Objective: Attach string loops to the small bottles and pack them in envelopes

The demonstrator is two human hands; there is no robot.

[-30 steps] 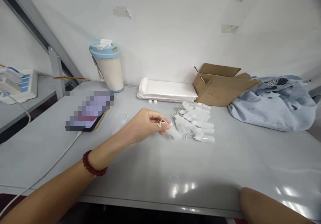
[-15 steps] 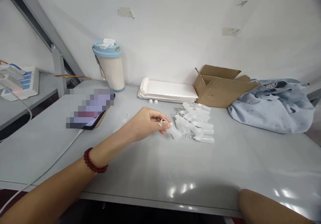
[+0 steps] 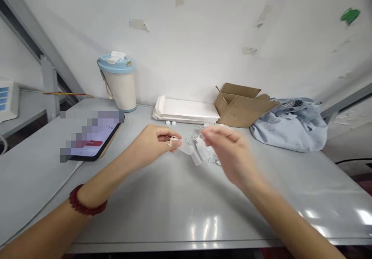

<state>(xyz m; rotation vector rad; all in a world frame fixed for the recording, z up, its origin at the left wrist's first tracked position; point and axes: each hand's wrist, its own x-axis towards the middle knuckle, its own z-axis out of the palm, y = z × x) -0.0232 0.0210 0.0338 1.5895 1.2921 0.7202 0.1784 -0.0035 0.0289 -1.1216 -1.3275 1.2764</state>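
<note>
Left hand (image 3: pixel 152 143) is out over the middle of the table (image 3: pixel 162 208), thumb and forefinger pinched on the capped end of a vial (image 3: pixel 187 149), the other fingers curled under. A thin white loop sticks up at the pinch. The vial is a small clear tube, and its long axis runs from the fingertips off to the right and slightly toward the near edge, with the bottom end pointing away from the hand. It sits low over the table; I can't tell whether the far end touches down.

Right hand (image 3: pixel 229 152) hovers just right of it, over the pile (image 3: pixel 209 150) of more vials. It is smeared with motion, so I can't tell if the fingers are spread or closed.

Reading matter: the phone (image 3: pixel 91 137) on the left lies face up, but its screen is blurred out, with only a red bar showing and nothing legible. The cup (image 3: pixel 118 81) with the blue lid shows no label from here.

Along the wall are a stack of white trays (image 3: pixel 186 110), two caps (image 3: pixel 170 122) just before it, a box (image 3: pixel 242 105) and a blue cloth (image 3: pixel 290 125). There is a red bead bracelet (image 3: pixel 87 205) on the left wrist.
</note>
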